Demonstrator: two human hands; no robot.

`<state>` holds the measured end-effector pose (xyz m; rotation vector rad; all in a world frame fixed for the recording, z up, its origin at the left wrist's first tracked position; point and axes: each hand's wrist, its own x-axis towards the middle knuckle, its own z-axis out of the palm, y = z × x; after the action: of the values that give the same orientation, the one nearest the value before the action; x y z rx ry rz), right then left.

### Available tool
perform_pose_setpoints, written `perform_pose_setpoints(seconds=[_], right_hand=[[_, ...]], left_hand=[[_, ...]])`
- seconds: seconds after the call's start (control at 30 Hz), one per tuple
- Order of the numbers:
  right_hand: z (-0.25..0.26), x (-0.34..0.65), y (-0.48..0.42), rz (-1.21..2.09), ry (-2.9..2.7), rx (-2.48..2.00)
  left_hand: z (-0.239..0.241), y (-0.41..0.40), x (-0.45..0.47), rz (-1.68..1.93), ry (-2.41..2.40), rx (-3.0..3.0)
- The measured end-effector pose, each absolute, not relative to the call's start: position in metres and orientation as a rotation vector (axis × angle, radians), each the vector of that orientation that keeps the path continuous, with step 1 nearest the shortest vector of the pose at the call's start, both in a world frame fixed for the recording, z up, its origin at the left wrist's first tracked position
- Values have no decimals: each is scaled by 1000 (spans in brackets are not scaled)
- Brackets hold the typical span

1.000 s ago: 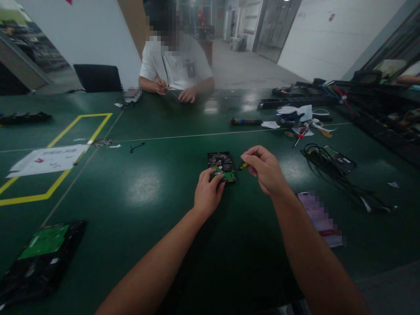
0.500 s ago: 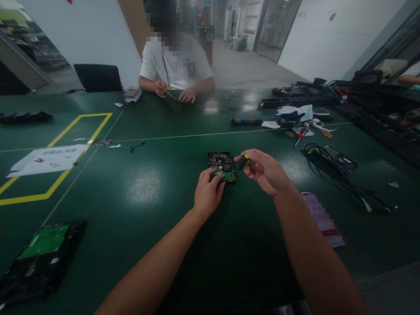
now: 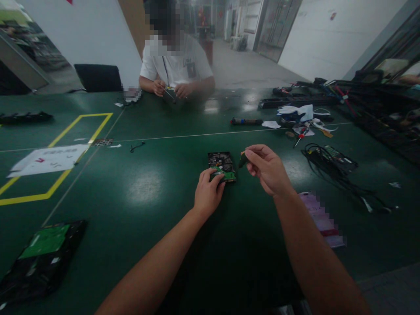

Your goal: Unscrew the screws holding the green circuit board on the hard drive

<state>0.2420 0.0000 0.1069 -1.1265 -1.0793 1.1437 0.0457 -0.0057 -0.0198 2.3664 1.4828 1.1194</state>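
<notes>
A hard drive (image 3: 221, 158) lies on the green table in front of me, its black side and green circuit board (image 3: 229, 176) facing up. My left hand (image 3: 209, 192) rests on its near left part, fingers and thumb curled onto the board and hiding some of it. Just right of the drive, my right hand (image 3: 267, 168) is raised, thumb and fingers pinching a screwdriver (image 3: 242, 161). Only its short dark handle with a bit of yellow shows; no shaft can be made out. It does not appear to touch the drive.
Another drive (image 3: 44, 247) lies at the near left. A phone (image 3: 320, 218) is beside my right forearm, with black cables (image 3: 341, 175) beyond. A red screwdriver (image 3: 300, 138) lies near scraps at the back right. Across the table sits a person (image 3: 177, 65) handling a small tool.
My right hand has turned and closed its fingers more around the screwdriver handle, which now tilts downward. My left hand and the drive stay put. The person opposite has lifted a hand off the table.
</notes>
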Motion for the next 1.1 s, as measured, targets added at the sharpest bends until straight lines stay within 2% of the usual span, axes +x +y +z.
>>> perform_pose_setpoints(seconds=[0.17,0.73,1.1], right_hand=[[105,241,1,981,-1169,-1210],[114,247,-4,1484,-1068,-1135],[109,247,-1,1542,-921,-997]], left_hand=[[-20,-6,45,1108,1482,2368],[-18,-7,45,1112,1475,2363],[-17,-7,46,1106,1485,2364]])
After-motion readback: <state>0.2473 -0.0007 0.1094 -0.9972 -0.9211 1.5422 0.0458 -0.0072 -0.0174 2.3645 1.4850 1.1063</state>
